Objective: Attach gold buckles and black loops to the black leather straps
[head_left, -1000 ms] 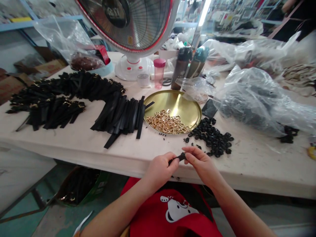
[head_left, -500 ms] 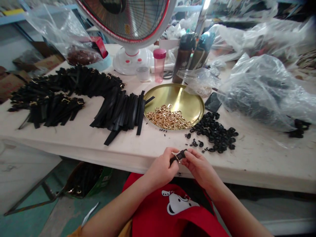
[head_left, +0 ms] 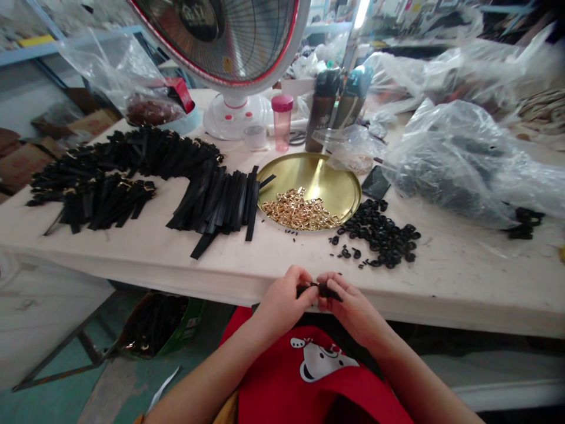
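Note:
Close together at the table's front edge, both my hands pinch one black strap (head_left: pixel 332 292). My left hand (head_left: pixel 285 303) grips its left part between thumb and fingers. Around the other part, my right hand (head_left: pixel 353 309) closes from the right. A gold buckle on the strap is mostly hidden by my fingers. Beyond my hands, a pile of gold buckles (head_left: pixel 302 211) lies in a round golden tray (head_left: pixel 338 176). Small black loops (head_left: pixel 386 235) are heaped right of the tray. Flat black straps (head_left: pixel 233 203) are stacked to its left.
Bundled black straps with gold buckles (head_left: pixel 106 200) lie at the left. A fan (head_left: pixel 236 115) stands at the back beside a pink bottle (head_left: pixel 282 126) and two dark bottles (head_left: pixel 322 112). Large plastic bags (head_left: pixel 463 165) cover the right. A green basket (head_left: pixel 189 330) sits below the table.
My right hand has shifted its grip along the strap, whose end now points right and down across the fingers. The buckle is more covered. The camera view has shifted slightly.

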The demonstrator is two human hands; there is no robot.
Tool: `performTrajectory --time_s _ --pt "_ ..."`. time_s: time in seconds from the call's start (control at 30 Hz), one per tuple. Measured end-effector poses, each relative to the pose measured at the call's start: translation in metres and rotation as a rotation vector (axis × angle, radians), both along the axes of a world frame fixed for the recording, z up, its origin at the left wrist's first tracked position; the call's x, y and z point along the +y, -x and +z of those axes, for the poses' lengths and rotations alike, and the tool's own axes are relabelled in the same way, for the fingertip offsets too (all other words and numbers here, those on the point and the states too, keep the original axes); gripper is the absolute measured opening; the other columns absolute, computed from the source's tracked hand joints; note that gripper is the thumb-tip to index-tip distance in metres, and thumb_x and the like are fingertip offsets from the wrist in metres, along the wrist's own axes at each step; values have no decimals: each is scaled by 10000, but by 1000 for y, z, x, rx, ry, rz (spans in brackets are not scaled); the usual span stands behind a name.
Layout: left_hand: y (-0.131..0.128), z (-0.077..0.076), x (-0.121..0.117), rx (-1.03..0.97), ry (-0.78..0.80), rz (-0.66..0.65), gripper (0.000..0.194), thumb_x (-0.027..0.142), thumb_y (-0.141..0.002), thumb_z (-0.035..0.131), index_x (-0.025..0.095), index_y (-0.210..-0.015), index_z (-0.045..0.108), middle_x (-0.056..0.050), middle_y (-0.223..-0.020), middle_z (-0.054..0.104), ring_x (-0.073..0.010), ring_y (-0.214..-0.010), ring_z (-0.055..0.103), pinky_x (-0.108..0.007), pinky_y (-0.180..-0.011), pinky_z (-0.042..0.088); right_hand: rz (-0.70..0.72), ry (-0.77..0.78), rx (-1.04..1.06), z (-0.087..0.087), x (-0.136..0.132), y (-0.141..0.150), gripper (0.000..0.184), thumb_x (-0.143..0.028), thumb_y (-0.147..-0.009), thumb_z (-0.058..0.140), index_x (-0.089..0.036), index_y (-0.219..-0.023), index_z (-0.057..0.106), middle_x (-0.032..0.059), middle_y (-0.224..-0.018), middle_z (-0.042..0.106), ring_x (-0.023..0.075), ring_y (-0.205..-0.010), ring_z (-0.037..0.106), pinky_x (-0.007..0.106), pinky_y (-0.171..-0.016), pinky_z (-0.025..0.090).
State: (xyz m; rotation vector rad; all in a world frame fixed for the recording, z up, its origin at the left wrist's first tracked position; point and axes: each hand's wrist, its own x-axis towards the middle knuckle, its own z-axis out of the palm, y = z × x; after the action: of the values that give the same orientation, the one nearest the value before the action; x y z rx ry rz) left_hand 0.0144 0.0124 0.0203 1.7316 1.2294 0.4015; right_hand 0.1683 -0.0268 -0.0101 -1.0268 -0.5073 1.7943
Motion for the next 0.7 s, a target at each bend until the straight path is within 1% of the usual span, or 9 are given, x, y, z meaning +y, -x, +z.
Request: performTrajectory --time_s 0.1,0.17,0.27,0.33,0.4,0.47,0.53,0.63,0.7 --pt "1 3 -3 71 -51 -57 169 354 -815 454 198 -837 515 -2 -793 616 -160 -741 557 -249 -640 392 148 28 90 -1 -2 2 224 -396 -742 615 -192 -829 584 -24 -629 485 95 -554 419 220 -541 372" --pt "2 4 -3 90 -66 -95 180 356 -819 447 201 -836 537 -5 -807 628 -164 -756 561 -252 -655 393 197 55 141 -2 -4 1 221 -384 -722 642 -184 -787 574 -33 -611 466 84 -538 400 209 -531 361" --pt "5 5 -3 90 -69 -118 187 350 -814 454 202 -853 561 -9 -836 639 -166 -778 564 -251 -675 395 204 93 187 -2 -5 1 233 -365 -671 692 -182 -736 563 -37 -613 458 82 -544 397 203 -528 356" --pt "7 4 -2 80 -40 -135 196 358 -802 466 201 -861 570 -10 -840 642 -164 -773 564 -245 -667 396 193 75 191 0 -4 2 239 -348 -647 713 -180 -703 551 -31 -628 478 90 -567 416 209 -546 360" --pt "8 3 -1 75 -9 -146 191 350 -785 483 198 -864 568 -8 -834 640 -158 -752 561 -236 -639 392 150 42 157 2 -3 3 240 -347 -650 709 -182 -693 540 -23 -651 506 101 -597 440 222 -579 369" --pt "9 3 0 94 -3 -133 165 318 -772 488 191 -849 559 -6 -807 632 -149 -718 552 -227 -606 381 78 20 69 1 0 3 235 -371 -676 681 -183 -702 542 -21 -675 522 106 -617 450 233 -608 372" --pt "9 2 1 128 -16 -105 139 288 -770 469 184 -812 551 -2 -757 617 -140 -673 537 -222 -573 364 13 -6 -69 -2 3 2 231 -394 -708 646 -186 -710 546 -28 -670 517 102 -614 441 232 -608 359" --pt "8 1 4 130 -16 -82 129 263 -766 446 180 -780 544 3 -713 599 -132 -638 519 -220 -554 352 -30 -61 -316 -6 6 0 247 -418 -736 607 -189 -690 529 -36 -639 504 104 -609 433 239 -613 348" --pt "7 -1 5 90 27 -74 122 254 -754 452 176 -780 543 2 -708 594 -130 -636 519 -219 -556 359 -49 -98 -475 -7 8 1 267 -429 -736 598 -191 -663 502 -34 -622 501 114 -611 439 252 -617 353"
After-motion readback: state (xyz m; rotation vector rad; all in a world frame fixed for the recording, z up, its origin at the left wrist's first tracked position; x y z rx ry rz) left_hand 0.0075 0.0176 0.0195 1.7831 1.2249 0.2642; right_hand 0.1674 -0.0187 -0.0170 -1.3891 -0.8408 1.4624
